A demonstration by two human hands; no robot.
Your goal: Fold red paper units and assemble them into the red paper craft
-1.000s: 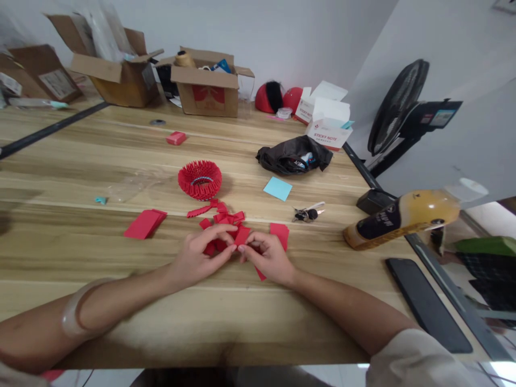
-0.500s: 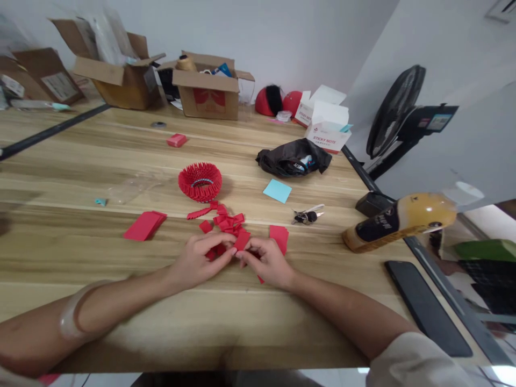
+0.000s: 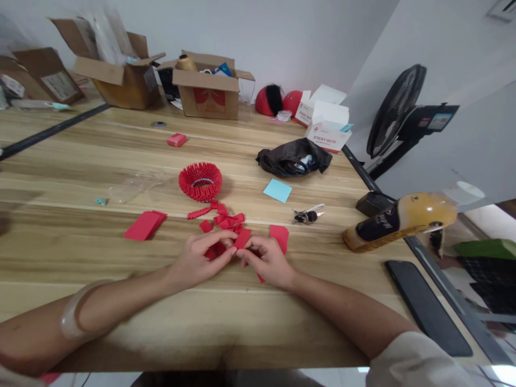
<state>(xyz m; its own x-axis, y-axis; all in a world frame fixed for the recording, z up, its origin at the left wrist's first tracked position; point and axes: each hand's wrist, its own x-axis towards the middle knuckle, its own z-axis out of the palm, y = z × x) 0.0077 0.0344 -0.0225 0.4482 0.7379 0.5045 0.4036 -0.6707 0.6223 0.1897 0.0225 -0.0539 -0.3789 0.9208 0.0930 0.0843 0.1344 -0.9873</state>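
Note:
A small red paper piece (image 3: 242, 238) is pinched between my left hand (image 3: 206, 257) and my right hand (image 3: 269, 261), each closed on one side of it. Just behind my fingers lies a loose pile of folded red paper pieces (image 3: 226, 220), partly hidden by my left hand. Beyond the pile stands a round red bowl (image 3: 200, 181) made of many folded paper points. One red paper stack (image 3: 145, 225) rests to the left; another red stack (image 3: 279, 237) sits by my right hand, partly covered by it.
Behind are a blue paper square (image 3: 277, 190), keys (image 3: 307, 216), a black bag (image 3: 294, 158) and a small red block (image 3: 177, 140). To the right are a yellow bottle (image 3: 399, 220) and a phone (image 3: 427, 307). Cardboard boxes (image 3: 209, 97) line the wall.

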